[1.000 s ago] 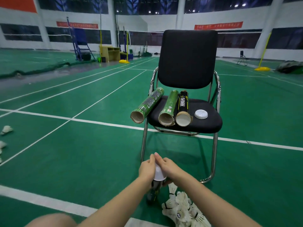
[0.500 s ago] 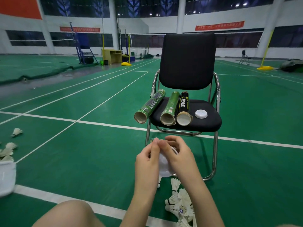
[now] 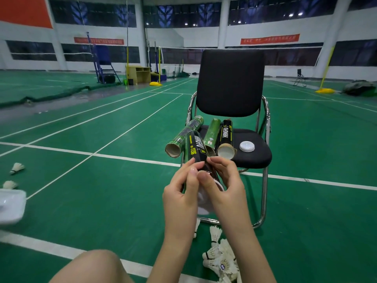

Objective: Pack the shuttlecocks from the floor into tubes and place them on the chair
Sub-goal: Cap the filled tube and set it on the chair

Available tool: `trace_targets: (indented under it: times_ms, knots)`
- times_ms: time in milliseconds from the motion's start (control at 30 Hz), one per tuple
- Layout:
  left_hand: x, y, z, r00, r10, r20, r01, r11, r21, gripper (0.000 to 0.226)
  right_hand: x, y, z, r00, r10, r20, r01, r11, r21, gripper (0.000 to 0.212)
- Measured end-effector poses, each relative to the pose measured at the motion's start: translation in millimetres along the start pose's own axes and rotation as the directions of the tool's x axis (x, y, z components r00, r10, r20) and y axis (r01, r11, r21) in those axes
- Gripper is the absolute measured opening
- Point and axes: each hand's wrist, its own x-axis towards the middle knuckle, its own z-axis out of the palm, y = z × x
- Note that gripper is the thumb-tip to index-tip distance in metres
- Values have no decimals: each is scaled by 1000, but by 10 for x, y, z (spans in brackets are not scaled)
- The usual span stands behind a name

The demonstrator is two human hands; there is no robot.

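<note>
head view: only one camera here
grip: left hand [image 3: 180, 198] and right hand [image 3: 228, 187] both curled round the capped near end of the black tube [image 3: 196, 152]
tube axis: points up and away, straight toward the chair [image 3: 252, 158]
loose shuttlecocks [image 3: 221, 260]: on the floor below the chair

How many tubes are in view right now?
4: a black tube held in both hands, plus two green tubes and another black one lying on the chair.

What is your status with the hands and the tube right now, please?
Left hand and right hand both grip black tube, white cap at near end. Three tubes on chair. Shuttlecocks on floor. Nothing in the way.
</note>
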Motion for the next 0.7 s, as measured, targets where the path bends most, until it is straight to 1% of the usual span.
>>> trace_targets:
  times_ms: [100,233,300,400,433,500,533,633,700]
  knots:
    - [225,-193,20,1000,-21,4,21,1000,21,25,191,172,48,1000,19,4,-19,1000,13,46]
    - [531,-418,49,999,-17,45,14,998,56,25,458,411,112,1000,27,16,-27,999,27,49]
    - [681,-542,56,998,-19,63,15,998,63,25,596,540,116,998,31,49,-33,999,30,49]
    - [904,-723,69,996,-20,87,13,997,81,28,771,701,62,992,38,123,-39,999,5,57]
    - [978,-783,75,996,-20,92,13,997,77,28,827,755,23,991,46,128,-49,999,19,57]
    - [1126,-892,85,996,-10,90,5,999,54,33,963,892,-75,993,80,84,-83,996,39,53]
    - [1196,-948,90,996,-6,86,2,999,49,36,1038,973,-126,994,103,46,-104,995,7,49]
    - [1419,-1142,113,996,-23,83,20,999,31,36,1314,1264,-259,991,130,-41,-136,969,-207,31]
    - [1556,-1297,125,995,-43,87,40,999,28,38,1514,1471,-325,997,72,-39,-81,912,-402,32]
